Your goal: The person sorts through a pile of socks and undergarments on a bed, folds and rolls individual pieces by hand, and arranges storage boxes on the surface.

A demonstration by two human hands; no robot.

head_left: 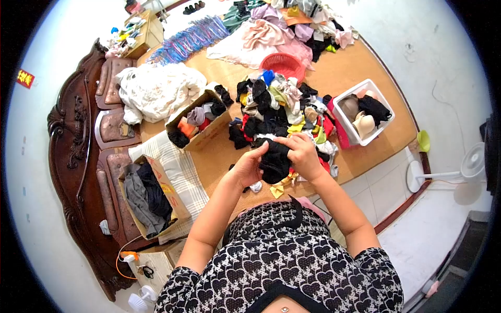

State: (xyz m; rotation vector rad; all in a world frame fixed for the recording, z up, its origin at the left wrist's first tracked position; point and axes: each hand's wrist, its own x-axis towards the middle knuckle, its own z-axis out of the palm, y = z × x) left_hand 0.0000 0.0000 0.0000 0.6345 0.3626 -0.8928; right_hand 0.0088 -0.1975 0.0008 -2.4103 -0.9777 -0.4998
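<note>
A heart-print top (308, 240) fills the bottom of the frame, its wearer's bare hands working at center. The left hand (249, 166) grips one side of a black garment (275, 163), thumb uppermost, while the right hand (301, 155) pinches the opposite edge; some fingers are hidden, so how firmly they hold cannot be told. A loose pinch could drop the garment onto the pile (294, 101) just beyond, where other black pieces would make it hard to pick out. A scrap of yellow cloth (277, 191) lies low on the bed (211, 164), close to the wearer; a brush of the body might sweep it off. At right of center, the heap crowds a white bin (377, 131), and a slump could mix the two. At left of center, dark cloth hangs by the rim of a cardboard box (207, 129), where a knock might spill it.
</note>
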